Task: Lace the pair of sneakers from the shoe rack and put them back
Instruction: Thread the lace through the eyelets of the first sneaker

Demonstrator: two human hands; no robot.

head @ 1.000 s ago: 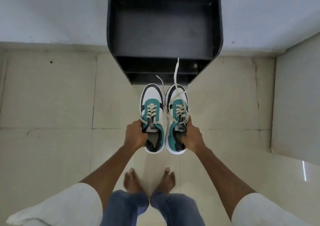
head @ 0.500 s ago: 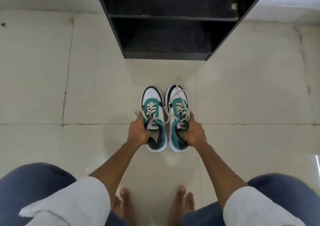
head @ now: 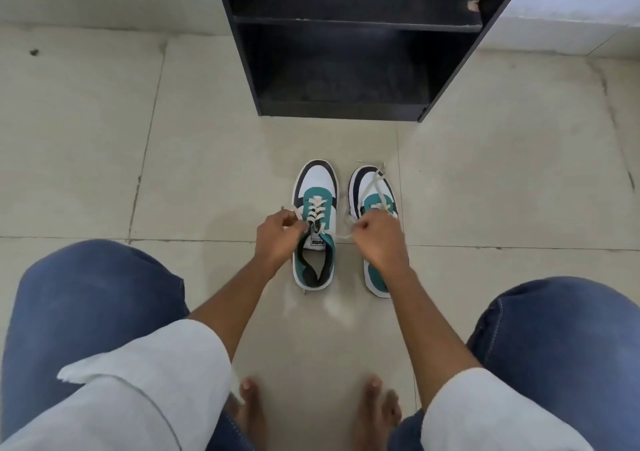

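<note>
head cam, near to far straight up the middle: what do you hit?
Bare feet → left sneaker, with the left hand and right hand each pinching a lace end → bare floor tile → black shoe rack.

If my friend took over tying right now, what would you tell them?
Left hand: pinching one lace end of the left sneaker.
Right hand: pinching the other lace end of that same sneaker, reaching across the right sneaker.
Where things are: both sneakers stand side by side on the floor tiles, toes toward the black shoe rack, whose visible shelves hold no shoes.
Done: the left sneaker's lace is criss-crossed through its eyelets.
Left: tie that lace, sort out the right sneaker's loose lace lying over its toe, then put both sneakers back on the rack.
</note>
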